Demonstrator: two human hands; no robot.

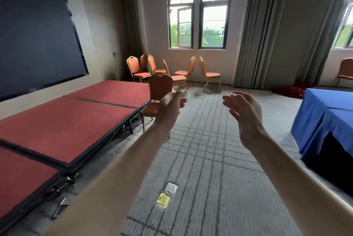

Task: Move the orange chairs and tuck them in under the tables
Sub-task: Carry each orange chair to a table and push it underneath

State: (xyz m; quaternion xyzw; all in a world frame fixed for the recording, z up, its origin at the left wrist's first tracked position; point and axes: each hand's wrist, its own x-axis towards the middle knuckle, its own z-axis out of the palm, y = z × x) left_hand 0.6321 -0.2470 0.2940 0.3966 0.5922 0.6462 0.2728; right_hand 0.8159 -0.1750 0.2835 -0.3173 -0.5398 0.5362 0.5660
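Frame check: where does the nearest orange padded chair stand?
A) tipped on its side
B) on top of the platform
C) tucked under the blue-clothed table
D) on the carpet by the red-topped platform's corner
D: the nearest orange padded chair stands upright on the carpet at the far corner of the red-topped platform, apart from the blue-clothed table.
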